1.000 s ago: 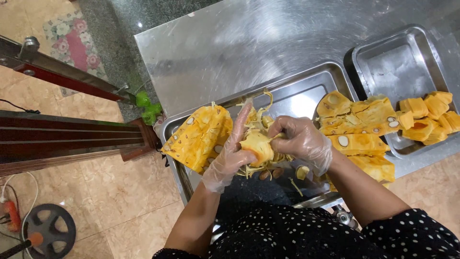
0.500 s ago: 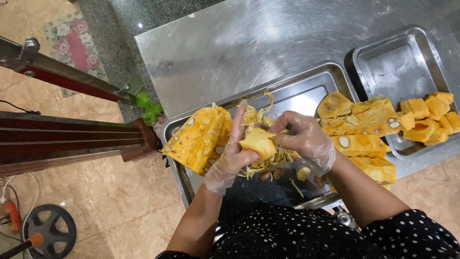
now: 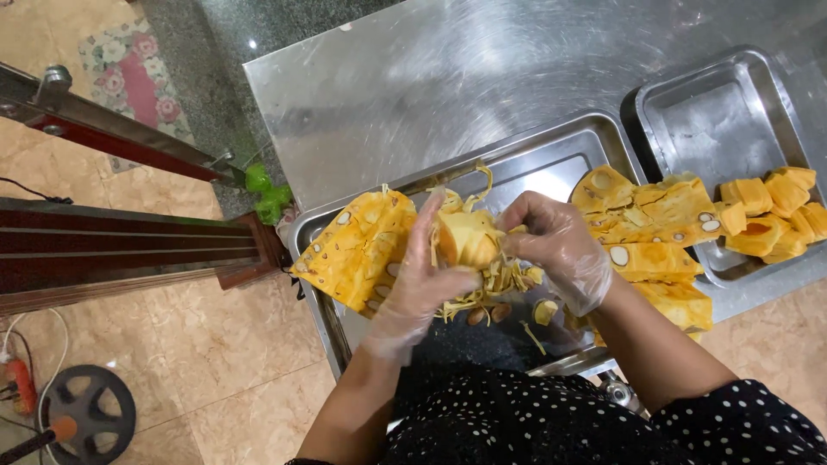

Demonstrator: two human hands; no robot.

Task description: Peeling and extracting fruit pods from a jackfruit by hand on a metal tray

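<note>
Both gloved hands have lifted the jackfruit pod (image 3: pixel 466 238) a bit higher and rolled it since a second ago, so more of its pale side faces up now. Left hand (image 3: pixel 419 280) cups it from below with the thumb pressed on the flesh, right hand (image 3: pixel 558 250) pinches at its 3 o'clock edge where the stringy fibres (image 3: pixel 487 282) hang off. Pod sits right over the middle of the big steel tray (image 3: pixel 551 151). Jackfruit slab (image 3: pixel 357 247) lies at 9 o'clock of the hands, more cut chunks (image 3: pixel 655 228) at 3 o'clock, and cleaned pods (image 3: pixel 771 215) in the smaller tray (image 3: pixel 715 112) further right.
</note>
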